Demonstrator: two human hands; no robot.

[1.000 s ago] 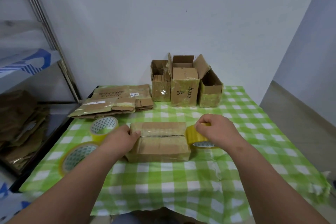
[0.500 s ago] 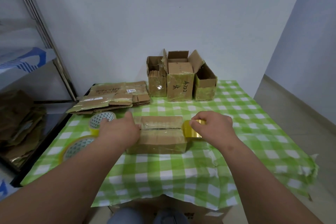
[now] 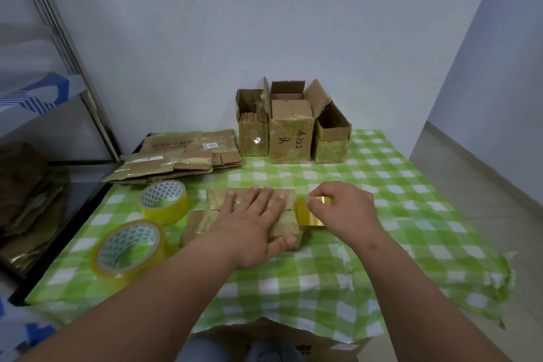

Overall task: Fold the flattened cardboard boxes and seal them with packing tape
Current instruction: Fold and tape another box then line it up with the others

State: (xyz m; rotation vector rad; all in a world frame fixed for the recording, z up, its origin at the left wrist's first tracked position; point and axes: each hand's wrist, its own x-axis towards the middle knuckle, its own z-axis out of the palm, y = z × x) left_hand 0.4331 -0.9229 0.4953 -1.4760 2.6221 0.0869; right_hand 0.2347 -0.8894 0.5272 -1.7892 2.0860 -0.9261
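Cardboard shows under our left hand [image 3: 252,220], which lies flat with straight fingers on the folded box [image 3: 219,209] at the middle of the checked table [image 3: 382,229]. At its three o'clock our right hand [image 3: 342,209] curls round a yellow tape roll [image 3: 308,213] touching the box's end. Two spare rolls [image 3: 141,232] sit at nine o'clock, flat boxes [image 3: 179,156] at eleven.

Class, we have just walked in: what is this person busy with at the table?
A person is taping a small cardboard box shut. The left hand presses flat on its top flaps, while the right hand grips a yellow tape roll at the box's right end. Two spare tape rolls and flattened boxes wait nearby.
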